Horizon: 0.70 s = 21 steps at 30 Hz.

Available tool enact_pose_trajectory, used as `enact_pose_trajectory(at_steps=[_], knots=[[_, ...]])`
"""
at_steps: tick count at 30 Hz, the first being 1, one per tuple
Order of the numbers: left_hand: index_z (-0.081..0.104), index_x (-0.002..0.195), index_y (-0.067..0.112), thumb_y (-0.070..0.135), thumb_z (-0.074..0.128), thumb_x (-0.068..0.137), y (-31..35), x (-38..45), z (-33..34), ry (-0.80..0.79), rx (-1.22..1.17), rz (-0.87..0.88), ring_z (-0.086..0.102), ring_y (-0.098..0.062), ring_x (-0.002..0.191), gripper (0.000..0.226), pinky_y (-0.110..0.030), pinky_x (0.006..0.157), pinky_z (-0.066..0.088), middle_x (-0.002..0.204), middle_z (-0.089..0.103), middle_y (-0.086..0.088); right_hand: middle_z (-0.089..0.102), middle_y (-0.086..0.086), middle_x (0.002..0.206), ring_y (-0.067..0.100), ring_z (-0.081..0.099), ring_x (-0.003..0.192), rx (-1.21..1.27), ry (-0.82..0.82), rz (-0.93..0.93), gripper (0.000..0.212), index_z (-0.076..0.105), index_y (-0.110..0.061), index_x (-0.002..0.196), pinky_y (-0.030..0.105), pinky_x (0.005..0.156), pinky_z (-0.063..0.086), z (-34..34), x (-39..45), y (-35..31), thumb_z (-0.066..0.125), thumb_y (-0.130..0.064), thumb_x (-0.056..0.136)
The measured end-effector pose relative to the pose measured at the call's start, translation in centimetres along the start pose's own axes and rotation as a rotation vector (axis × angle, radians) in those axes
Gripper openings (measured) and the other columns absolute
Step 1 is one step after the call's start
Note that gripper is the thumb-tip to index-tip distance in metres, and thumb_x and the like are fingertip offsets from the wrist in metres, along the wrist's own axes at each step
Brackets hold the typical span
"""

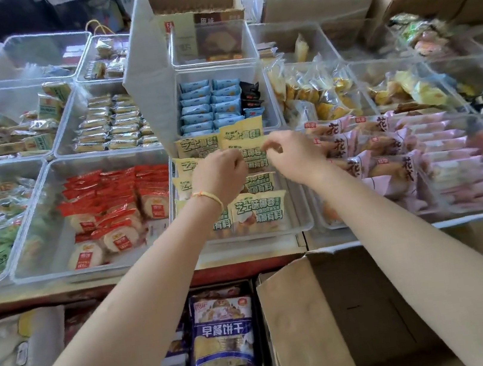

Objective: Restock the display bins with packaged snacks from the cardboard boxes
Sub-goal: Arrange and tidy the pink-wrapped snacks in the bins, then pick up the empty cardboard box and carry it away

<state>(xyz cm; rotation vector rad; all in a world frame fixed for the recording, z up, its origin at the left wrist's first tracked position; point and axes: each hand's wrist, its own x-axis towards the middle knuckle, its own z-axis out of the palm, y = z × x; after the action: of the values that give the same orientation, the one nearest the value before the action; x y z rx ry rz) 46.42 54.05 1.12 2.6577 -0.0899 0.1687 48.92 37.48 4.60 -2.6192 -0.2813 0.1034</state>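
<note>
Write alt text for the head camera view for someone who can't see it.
Two bare hands, left hand and right hand, arrange yellow snack packets in a clear display bin. Neighbouring bins hold red packets and pink packets; an open cardboard box sits below.

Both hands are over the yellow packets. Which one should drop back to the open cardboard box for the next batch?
Probably the right hand. Its forearm passes directly over the open cardboard box at lower right. The left hand seems to pinch a yellow packet in the clear bin, so it can finish placing.
</note>
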Motion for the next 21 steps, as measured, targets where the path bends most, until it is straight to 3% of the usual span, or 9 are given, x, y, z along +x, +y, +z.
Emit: enact_pose_trajectory(at_steps=[3, 6, 9, 13, 17, 19, 20, 21], knots=[[0.07, 0.09, 0.017, 0.026, 0.047, 0.094, 3.3, -3.6, 0.5, -0.016, -0.082, -0.022, 0.063, -0.023, 0.072, 0.025, -0.033, 0.06, 0.053, 0.08, 0.07, -0.001, 0.069, -0.002, 0.083, 0.012, 0.057, 0.066, 0.125, 0.077, 0.02, 0.023, 0.072, -0.017, 0.099, 0.028, 0.062, 0.045, -2.5, -5.5, 1.1, 0.05, -0.015, 0.095], [0.071, 0.087, 0.015, 0.027, 0.052, 0.091, 6.7, -7.6, 1.4, -0.06, -0.154, -0.057, 0.063, -0.026, 0.072, 0.022, -0.034, 0.061, 0.053, 0.076, 0.069, -0.004, 0.07, 0.002, 0.073, 0.016, 0.064, 0.061, 0.282, 0.119, 0.046, 0.021, 0.071, -0.016, 0.09, 0.034, 0.061, 0.055, -4.6, -11.5, 2.1, 0.051, -0.015, 0.096], [0.071, 0.084, 0.017, 0.028, 0.053, 0.088, 9.9, -11.5, 2.6, -0.089, -0.181, -0.085, 0.063, -0.026, 0.075, 0.021, -0.031, 0.062, 0.05, 0.078, 0.07, -0.003, 0.068, 0.007, 0.066, 0.011, 0.06, 0.052, 0.427, 0.118, 0.081, 0.024, 0.066, -0.01, 0.077, 0.027, 0.056, 0.052, -5.9, -17.2, 3.2, 0.052, -0.015, 0.096], [0.073, 0.089, 0.023, 0.031, 0.054, 0.087, 14.1, -16.8, 4.8, -0.077, -0.197, -0.128, 0.063, -0.024, 0.085, 0.021, -0.032, 0.073, 0.052, 0.089, 0.07, -0.001, 0.067, 0.008, 0.063, 0.013, 0.06, 0.05, 0.478, 0.068, 0.127, 0.033, 0.061, -0.004, 0.072, 0.017, 0.05, 0.046, -6.4, -24.3, 6.3, 0.052, -0.022, 0.097], [0.073, 0.095, 0.024, 0.031, 0.054, 0.09, 18.5, -22.7, 8.2, -0.179, -0.138, -0.169, 0.064, -0.024, 0.091, 0.021, -0.031, 0.077, 0.051, 0.096, 0.071, -0.001, 0.068, -0.001, 0.072, 0.013, 0.066, 0.065, 0.343, -0.013, 0.204, 0.028, 0.064, -0.014, 0.077, 0.027, 0.063, 0.054, -4.5, -31.0, 12.7, 0.053, -0.029, 0.097], [0.073, 0.094, 0.024, 0.029, 0.053, 0.091, 20.9, -25.9, 10.0, -0.245, -0.113, -0.174, 0.064, -0.024, 0.092, 0.021, -0.031, 0.078, 0.052, 0.095, 0.071, -0.001, 0.069, -0.004, 0.095, 0.013, 0.065, 0.087, 0.184, -0.119, 0.254, 0.013, 0.066, -0.023, 0.093, 0.027, 0.074, 0.054, -2.7, -34.7, 16.6, 0.055, -0.028, 0.096], [0.073, 0.093, 0.024, 0.029, 0.052, 0.091, 22.0, -27.4, 11.0, -0.278, -0.102, -0.185, 0.064, -0.023, 0.092, 0.021, -0.031, 0.079, 0.052, 0.095, 0.071, 0.001, 0.068, -0.003, 0.111, 0.015, 0.063, 0.1, 0.115, -0.184, 0.281, 0.015, 0.066, -0.025, 0.107, 0.027, 0.082, 0.053, -1.8, -36.5, 18.2, 0.058, -0.024, 0.095], [0.073, 0.094, 0.024, 0.029, 0.051, 0.092, 23.0, -28.8, 11.8, -0.305, -0.096, -0.195, 0.064, -0.022, 0.092, 0.022, -0.031, 0.08, 0.052, 0.095, 0.071, 0.002, 0.063, -0.001, 0.127, 0.018, 0.059, 0.114, 0.043, -0.257, 0.289, 0.03, 0.061, -0.027, 0.123, 0.031, 0.095, 0.051, -0.8, -38.1, 19.7, 0.06, -0.021, 0.093]])
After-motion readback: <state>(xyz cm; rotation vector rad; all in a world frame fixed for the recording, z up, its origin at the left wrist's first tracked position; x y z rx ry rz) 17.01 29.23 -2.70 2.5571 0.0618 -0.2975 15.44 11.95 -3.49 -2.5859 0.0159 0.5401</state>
